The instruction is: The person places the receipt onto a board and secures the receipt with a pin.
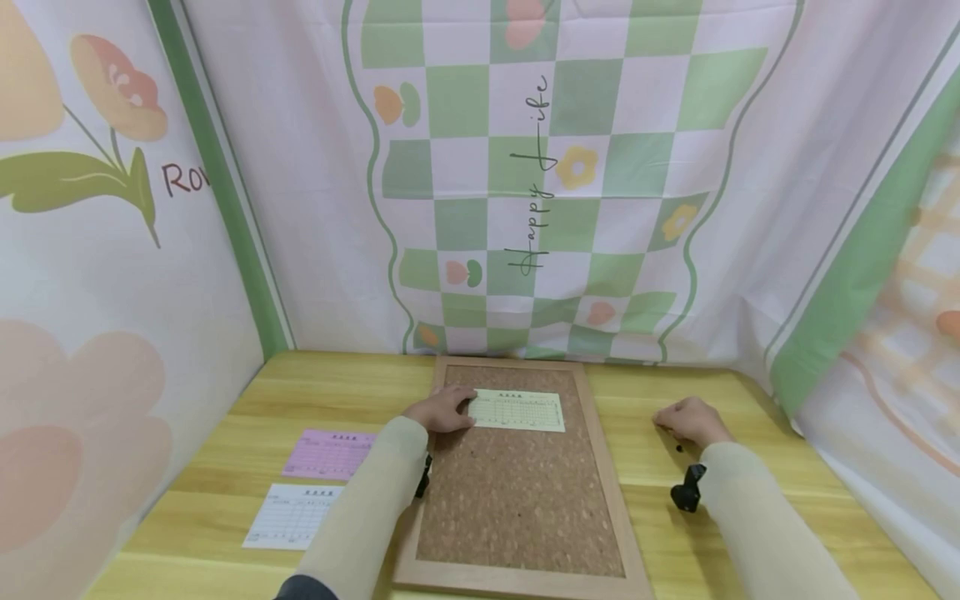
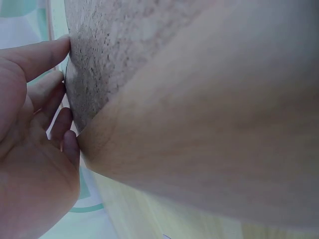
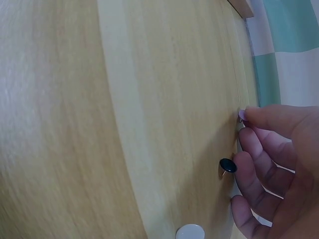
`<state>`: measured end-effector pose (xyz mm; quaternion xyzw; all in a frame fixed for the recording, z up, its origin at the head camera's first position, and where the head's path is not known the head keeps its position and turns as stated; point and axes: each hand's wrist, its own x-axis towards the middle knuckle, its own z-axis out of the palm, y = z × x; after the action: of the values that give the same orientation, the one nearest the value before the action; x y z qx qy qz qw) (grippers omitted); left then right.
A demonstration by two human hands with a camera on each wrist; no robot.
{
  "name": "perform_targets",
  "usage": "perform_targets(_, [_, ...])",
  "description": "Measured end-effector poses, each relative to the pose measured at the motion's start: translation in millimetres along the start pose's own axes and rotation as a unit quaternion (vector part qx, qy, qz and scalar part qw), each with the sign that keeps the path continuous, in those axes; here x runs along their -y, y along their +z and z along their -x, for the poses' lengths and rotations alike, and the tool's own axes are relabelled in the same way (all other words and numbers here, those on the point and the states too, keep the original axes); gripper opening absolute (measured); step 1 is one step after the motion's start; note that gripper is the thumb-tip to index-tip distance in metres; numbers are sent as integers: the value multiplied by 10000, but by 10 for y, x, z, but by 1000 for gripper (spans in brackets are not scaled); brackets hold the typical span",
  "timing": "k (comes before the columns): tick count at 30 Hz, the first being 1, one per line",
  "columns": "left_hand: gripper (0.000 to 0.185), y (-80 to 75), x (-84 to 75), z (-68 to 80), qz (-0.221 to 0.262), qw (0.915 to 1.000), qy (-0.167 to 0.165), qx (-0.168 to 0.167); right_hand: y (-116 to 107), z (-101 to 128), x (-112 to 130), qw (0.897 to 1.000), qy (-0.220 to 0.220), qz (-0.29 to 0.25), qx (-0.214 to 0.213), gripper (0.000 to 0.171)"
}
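Observation:
A pale yellow printed slip (image 1: 517, 411) lies on the upper part of a wood-framed cork board (image 1: 517, 500). My left hand (image 1: 442, 410) presses the slip's left edge to the cork with fairly straight thumb and fingers; the left wrist view shows the fingertips (image 2: 64, 46) touching down at the board. Right of the board, low over the table, my right hand (image 1: 692, 421) pinches a small purple thumbtack (image 3: 241, 115) between thumb and finger. Beside its other fingers a black thumbtack (image 3: 228, 166) rests on the wood, and a white thumbtack (image 3: 190, 232) lies nearer the camera.
Left of the board, a pink printed slip (image 1: 326, 454) and a white printed slip (image 1: 288, 517) lie on the wooden table (image 1: 247, 442). My left forearm partly covers both. A checkered curtain (image 1: 517, 208) hangs behind the table's far edge.

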<state>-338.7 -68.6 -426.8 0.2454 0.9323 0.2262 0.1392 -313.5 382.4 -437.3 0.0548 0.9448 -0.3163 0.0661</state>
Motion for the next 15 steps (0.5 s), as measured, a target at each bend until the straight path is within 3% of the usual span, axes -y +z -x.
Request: perform_targets(15, [54, -8, -19, 14, -32, 10000, -22, 6, -21, -4, -6, 9999, -74, -81, 51, 36])
